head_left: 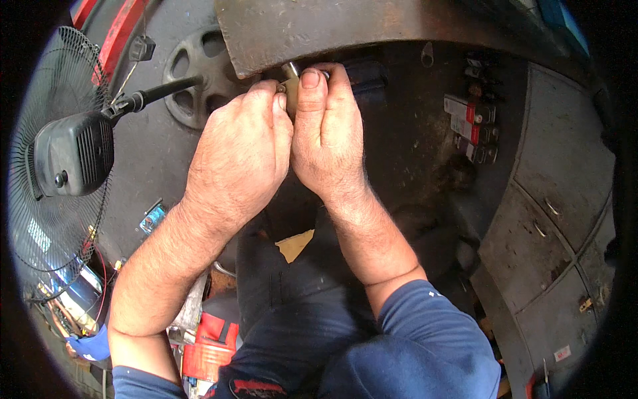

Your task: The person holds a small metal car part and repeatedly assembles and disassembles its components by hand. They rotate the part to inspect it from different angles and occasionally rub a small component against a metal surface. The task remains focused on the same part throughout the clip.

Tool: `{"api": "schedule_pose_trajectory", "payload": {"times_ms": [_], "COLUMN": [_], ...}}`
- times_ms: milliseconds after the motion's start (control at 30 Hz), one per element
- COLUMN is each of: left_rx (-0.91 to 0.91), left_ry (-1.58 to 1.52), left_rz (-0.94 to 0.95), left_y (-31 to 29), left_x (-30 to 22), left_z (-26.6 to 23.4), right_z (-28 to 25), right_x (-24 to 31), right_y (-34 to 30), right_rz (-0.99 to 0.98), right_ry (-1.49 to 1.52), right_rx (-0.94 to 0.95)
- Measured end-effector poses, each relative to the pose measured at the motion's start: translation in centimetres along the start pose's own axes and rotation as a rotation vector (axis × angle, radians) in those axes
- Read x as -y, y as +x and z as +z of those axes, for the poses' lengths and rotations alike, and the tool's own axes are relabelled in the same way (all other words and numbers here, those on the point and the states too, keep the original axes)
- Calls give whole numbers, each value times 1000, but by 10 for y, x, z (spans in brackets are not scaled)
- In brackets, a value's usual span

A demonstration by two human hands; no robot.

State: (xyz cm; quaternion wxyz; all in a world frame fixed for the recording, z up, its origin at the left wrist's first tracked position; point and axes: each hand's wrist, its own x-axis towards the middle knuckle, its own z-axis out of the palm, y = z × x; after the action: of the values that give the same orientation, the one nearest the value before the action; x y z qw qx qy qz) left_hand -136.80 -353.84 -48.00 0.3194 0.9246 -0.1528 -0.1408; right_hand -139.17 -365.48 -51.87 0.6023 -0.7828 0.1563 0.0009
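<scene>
My left hand (242, 149) and my right hand (329, 133) are side by side in front of the bench edge, both closed. Between the fingers is a small part (291, 94) with a dull tan body. A shiny metal cylinder (290, 68) sticks out at its far end, towards the bench. The fingers cover most of the part, so its exact kind cannot be made out. My right thumb lies along its right side, while the left thumb and fingertips press on its left side.
Just beyond the hands is a worn dark bench top (345, 30). To the left stand a black fan (73, 153) and a grey wheel cover (193, 80). Grey cabinets (538, 233) line the right, with small boxes (472, 120) nearby. A torn tan scrap (294, 246) rests on my lap.
</scene>
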Motion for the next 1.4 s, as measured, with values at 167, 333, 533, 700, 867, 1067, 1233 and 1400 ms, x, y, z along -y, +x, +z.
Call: {"api": "schedule_pose_trajectory", "payload": {"times_ms": [167, 333, 533, 700, 867, 1067, 1233, 1400], "left_rx": [-39, -65, 49, -34, 198, 390, 498, 513], "left_ry": [-112, -398, -799, -491, -876, -913, -977, -1000], "left_rz": [-78, -249, -581, -284, -571, -604, -538, -616], "left_y": [-10, -20, -14, -11, 0, 13, 21, 27], "left_x": [-6, -8, 2, 3, 21, 35, 46, 51], "left_z": [2, -1, -10, -8, -16, -29, -29, -27], "right_z": [-1, 6, 13, 15, 12, 16, 13, 8], "right_x": [-4, -5, -2, -2, -13, -16, -15, -17], "right_y": [-5, -10, -10, -6, -1, -5, -6, -4], "right_rz": [18, 95, 89, 64, 10, 34, 70, 55], "right_ry": [90, 246, 189, 112, 163, 244, 279, 248], "right_rx": [-8, -23, -104, -116, -73, -88, -58, -14]}}
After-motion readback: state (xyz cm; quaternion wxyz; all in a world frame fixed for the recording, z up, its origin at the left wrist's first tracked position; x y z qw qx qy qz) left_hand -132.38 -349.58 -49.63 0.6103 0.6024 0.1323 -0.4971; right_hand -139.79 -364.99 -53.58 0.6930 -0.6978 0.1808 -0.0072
